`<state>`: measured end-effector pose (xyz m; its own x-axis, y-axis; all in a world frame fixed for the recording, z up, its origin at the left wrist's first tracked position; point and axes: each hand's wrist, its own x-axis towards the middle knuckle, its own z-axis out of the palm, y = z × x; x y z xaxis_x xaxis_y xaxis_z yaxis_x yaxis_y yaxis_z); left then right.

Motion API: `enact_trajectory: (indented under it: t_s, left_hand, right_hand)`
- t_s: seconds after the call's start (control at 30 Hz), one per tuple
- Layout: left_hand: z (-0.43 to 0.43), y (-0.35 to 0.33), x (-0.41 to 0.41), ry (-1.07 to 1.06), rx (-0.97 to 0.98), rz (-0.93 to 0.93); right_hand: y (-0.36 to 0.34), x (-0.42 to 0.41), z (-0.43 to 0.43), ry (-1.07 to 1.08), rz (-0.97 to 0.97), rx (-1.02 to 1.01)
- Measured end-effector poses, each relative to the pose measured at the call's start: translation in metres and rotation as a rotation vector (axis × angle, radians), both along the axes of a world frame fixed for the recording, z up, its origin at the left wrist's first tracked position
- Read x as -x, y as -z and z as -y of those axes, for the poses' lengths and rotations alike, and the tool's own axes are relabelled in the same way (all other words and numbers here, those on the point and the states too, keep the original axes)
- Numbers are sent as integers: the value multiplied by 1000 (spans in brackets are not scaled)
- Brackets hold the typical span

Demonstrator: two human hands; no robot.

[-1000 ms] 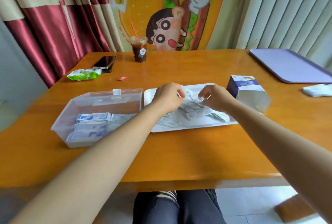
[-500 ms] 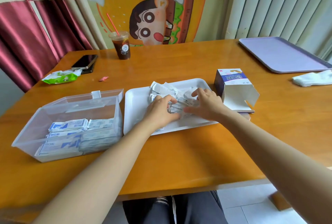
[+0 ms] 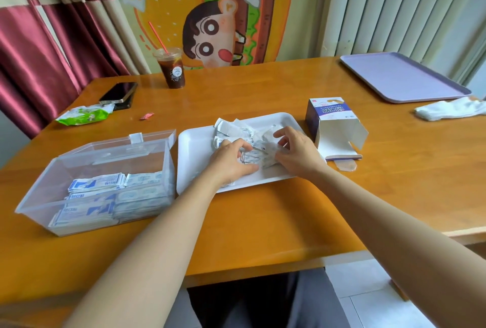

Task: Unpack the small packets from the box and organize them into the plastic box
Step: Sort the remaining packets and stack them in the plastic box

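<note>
A loose pile of small white packets (image 3: 236, 130) lies on a white tray (image 3: 194, 154) at the table's middle. My left hand (image 3: 231, 162) and my right hand (image 3: 297, 151) both sit on the pile, fingers curled, pinching a small bunch of packets (image 3: 259, 154) between them. To the left stands a clear plastic box (image 3: 100, 183) with its lid folded back; stacked blue-and-white packets (image 3: 94, 188) fill its near half. The opened cardboard box (image 3: 334, 127) lies on its side just right of the tray, mouth toward me.
A dark iced drink (image 3: 172, 70), a phone (image 3: 118, 93), a green wrapper (image 3: 84, 114) and a small red scrap (image 3: 146, 116) sit at the back left. A lilac tray (image 3: 399, 77) and a white cloth (image 3: 449, 110) lie at the right.
Both hands have dropped onto the pile and drawn packets together into a bunch. The camera has swung slightly, so the scene sits further right and closer.
</note>
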<state>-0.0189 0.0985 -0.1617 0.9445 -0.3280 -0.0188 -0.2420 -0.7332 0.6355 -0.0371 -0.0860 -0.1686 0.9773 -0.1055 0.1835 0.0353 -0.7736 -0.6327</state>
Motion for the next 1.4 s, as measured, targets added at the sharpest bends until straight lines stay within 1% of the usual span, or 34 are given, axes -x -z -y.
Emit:
enact_trajectory:
  t_s: [0.07,0.23,0.43,0.63,0.77,0.83,0.9,1.0,1.1,1.23,1.27,1.33,1.4]
  left_hand:
    - [0,0,-1,-5,8,-13]
    - [-1,1,-1,-1,7,-36]
    - [-1,1,-2,15,3,-34]
    - [0,5,-7,-19,84,-9]
    - [0,9,-9,-47,102,7]
    - [1,6,-12,-50,126,-5]
    - [3,0,-18,-36,151,20]
    - [7,-8,-25,-37,137,113]
    - [13,-7,-30,-21,132,119]
    - [18,0,-32,44,84,111]
    - [19,1,-31,53,70,105]
    - [18,4,-31,57,67,103]
    - [16,4,-31,43,87,124]
  right_hand:
    - [-1,0,1,-7,13,-18]
    - [-2,4,4,-37,29,-143]
    - [-3,5,4,-46,66,-198]
    - [-4,5,4,-14,105,-235]
    - [-7,1,5,-9,92,-349]
    - [-11,-4,7,-25,73,-356]
    - [-15,-9,9,-70,37,-297]
    - [-22,-18,8,-125,-43,-163]
    - [-31,-24,13,-163,-80,-2]
    - [-42,-18,19,-220,-256,398]
    - [-41,-17,19,-226,-291,454]
    - [-38,-17,20,-245,-289,462]
    - [-36,-18,23,-263,-245,425]
